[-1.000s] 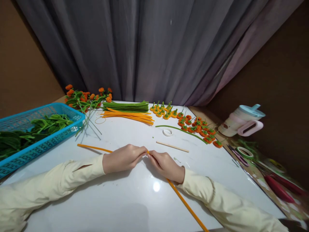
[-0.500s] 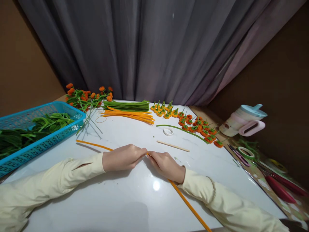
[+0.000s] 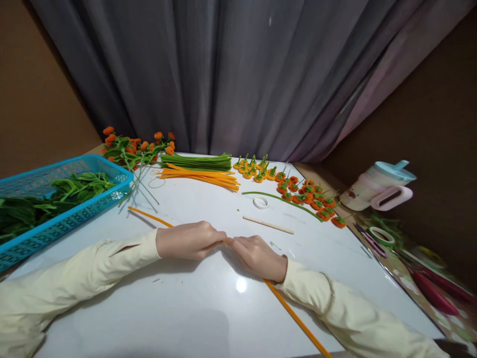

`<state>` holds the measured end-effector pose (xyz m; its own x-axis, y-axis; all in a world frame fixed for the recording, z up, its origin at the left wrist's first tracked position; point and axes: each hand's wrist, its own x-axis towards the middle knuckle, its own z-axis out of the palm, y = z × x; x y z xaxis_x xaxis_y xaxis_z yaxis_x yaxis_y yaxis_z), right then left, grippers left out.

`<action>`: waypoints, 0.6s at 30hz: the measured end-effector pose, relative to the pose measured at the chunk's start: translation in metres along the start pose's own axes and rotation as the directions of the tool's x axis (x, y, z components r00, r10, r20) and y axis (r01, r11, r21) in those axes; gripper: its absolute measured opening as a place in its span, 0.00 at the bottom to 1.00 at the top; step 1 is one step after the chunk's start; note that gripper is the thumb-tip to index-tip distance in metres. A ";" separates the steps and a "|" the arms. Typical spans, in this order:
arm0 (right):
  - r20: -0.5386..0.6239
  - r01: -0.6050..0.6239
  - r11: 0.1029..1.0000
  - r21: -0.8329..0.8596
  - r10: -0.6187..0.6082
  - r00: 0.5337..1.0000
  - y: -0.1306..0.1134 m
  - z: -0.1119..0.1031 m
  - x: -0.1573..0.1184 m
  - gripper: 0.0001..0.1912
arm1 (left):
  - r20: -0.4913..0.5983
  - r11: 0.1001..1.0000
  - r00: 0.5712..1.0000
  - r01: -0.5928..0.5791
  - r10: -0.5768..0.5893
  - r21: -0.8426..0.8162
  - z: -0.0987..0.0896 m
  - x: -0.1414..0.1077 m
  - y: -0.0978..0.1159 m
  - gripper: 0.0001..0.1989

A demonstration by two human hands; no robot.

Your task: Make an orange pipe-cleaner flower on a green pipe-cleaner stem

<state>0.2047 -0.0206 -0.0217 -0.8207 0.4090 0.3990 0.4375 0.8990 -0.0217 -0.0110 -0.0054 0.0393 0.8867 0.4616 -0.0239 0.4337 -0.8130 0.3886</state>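
Observation:
Both hands meet over the middle of the white table [image 3: 194, 308], fingertips nearly touching. My left hand [image 3: 192, 240] is closed in a pinch on orange pipe cleaners [image 3: 298, 318]; one end sticks out past its wrist toward the upper left. My right hand [image 3: 259, 256] pinches the same orange stems, which run out beneath its wrist to the table's front edge. A small bit of orange shows between the fingertips. Beyond the hands lie a wooden stick [image 3: 268, 225], a white tape ring [image 3: 260, 202] and a curved green stem [image 3: 283, 200].
A blue basket [image 3: 70, 211] of green leaves stands left. Behind are orange flowers [image 3: 130, 146], green stems [image 3: 197, 161] and orange stems [image 3: 201, 177]. Yellow and orange flower heads [image 3: 298, 191] lie back right. A cup [image 3: 376, 186], green tape [image 3: 381, 236] and red-handled pliers [image 3: 434, 293] are right.
The far left end of the orange stem has shifted slightly right and up. Both hands stay pinched together, their fingertips slightly lower and further left. The view has moved a little.

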 end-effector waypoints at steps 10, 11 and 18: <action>-0.124 -0.033 0.999 0.029 0.037 0.992 -0.003 0.002 0.003 0.10 | 0.092 1.000 0.995 -0.026 0.028 -0.017 -0.006 0.001 -0.004 0.10; -0.132 -0.034 0.999 0.033 0.038 0.990 -0.003 0.002 0.003 0.10 | 0.077 0.998 0.997 -0.027 0.031 -0.053 -0.005 0.001 -0.006 0.10; -0.107 -0.028 0.999 0.046 0.033 0.994 -0.003 0.000 0.003 0.10 | 0.027 0.991 0.999 -0.021 0.025 -0.134 -0.004 0.001 -0.010 0.12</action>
<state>0.2011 -0.0223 -0.0208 -0.7617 0.4191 0.4941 0.4430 0.8934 -0.0748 -0.0148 0.0047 0.0388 0.9012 0.4317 -0.0394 0.3899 -0.7675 0.5088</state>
